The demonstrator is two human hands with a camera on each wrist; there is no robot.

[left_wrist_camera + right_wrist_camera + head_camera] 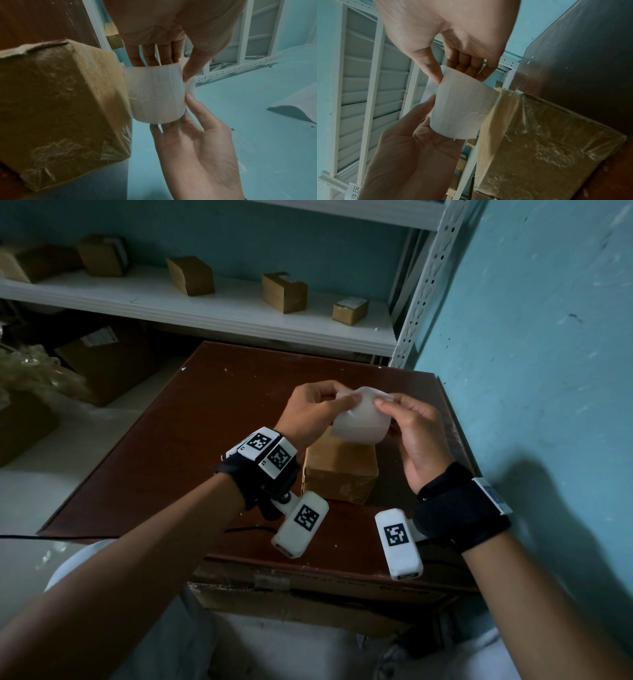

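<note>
Both hands hold a white curled sheet of paper just above a small brown cardboard box wrapped in clear tape. The box stands on a dark brown table. My left hand pinches the sheet's upper left edge between thumb and fingers. My right hand pinches the upper right edge, its other fingers curled behind the sheet. In the left wrist view the sheet bows between the two thumbs beside the box. The right wrist view shows the same sheet and box.
Behind the table, a white metal shelf carries several small brown boxes. A blue wall runs close along the table's right edge. A larger carton and crumpled plastic lie on the floor at left.
</note>
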